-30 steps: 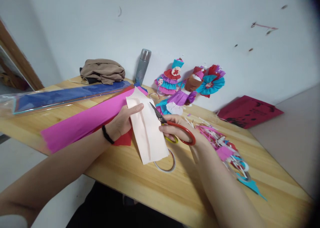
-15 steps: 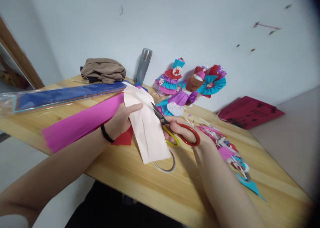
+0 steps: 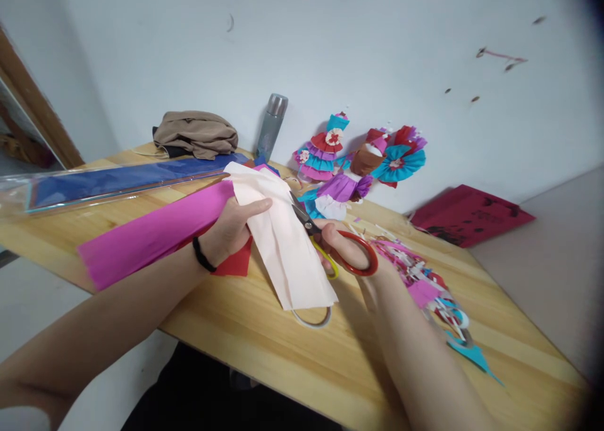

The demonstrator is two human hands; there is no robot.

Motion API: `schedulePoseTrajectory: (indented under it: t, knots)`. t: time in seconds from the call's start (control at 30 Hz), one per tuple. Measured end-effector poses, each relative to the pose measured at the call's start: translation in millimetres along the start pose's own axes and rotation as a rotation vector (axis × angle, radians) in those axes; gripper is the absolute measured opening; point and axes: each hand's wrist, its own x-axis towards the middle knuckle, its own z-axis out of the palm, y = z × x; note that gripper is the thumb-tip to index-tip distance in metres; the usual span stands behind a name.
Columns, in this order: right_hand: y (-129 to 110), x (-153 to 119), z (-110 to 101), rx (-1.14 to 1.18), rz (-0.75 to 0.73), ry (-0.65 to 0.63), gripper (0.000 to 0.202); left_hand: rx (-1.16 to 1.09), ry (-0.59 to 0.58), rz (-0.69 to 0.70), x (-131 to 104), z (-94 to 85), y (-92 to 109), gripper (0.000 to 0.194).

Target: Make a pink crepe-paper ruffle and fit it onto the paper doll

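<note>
One wooden table (image 3: 325, 362) (paper (image 3: 295, 255) above), pale wall (image 3: 358, 47) behind.

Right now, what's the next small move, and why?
Probably a squeeze of the red-and-yellow-handled metal scissors by the right hand: their blades lie at one edge of the long cream paper sheet, which the left hand steadies from the opposite side.

craft workspace: paper scraps (image 3: 423, 292), scissors (image 3: 308, 224)

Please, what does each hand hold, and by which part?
The left hand grips the pale paper by its left edge, thumb on top; the right hand holds the scissors by their handles.
</note>
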Motion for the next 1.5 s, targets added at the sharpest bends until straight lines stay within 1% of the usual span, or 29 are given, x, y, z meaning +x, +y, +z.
schedulePoseTrajectory:
  t: [0.17,0.33,0.4,0.57,0.7,1.03,1.2,1.33,1.5]
  knots:
    - [-3,-1,1,-0.031,0.042,0.052,0.065,-0.011,0.019,0.006,0,-0.1,0,0.034]
    - [-1,0,-1,-0.088,0.018,0.094,0.067,0.001,0.013,-0.008,0,-1.6,-1,0.034]
    - [0,-1,-2,-0.088,0.005,0.084,0.067,-0.009,0.018,-0.001,1,-2.6,-1,0.034]
    - [0,-3,-2,-0.085,-0.066,0.007,0.061,-0.021,0.024,0.006,1,-4.1,-3,0.031]
    - [0,-3,-1,-0.058,-0.093,0.005,0.059,-0.002,0.009,-0.004,0,-3.9,-3,0.033]
    - [-4,3,-1,-0.044,-0.060,0.002,0.067,0.005,0.015,0.003,1,-5.2,-4,0.032]
    - [-2,3,0,-0.017,-0.027,0.052,0.064,0.012,-0.011,-0.014,1,-5.7,-4,0.034]
    - [0,2,-2,-0.030,-0.022,0.091,0.066,0.013,-0.025,-0.019,2,-6.3,-4,0.036]
    - [7,-1,-8,-0.078,-0.008,0.050,0.068,0.001,0.011,-0.014,3,-6.6,-5,0.035]
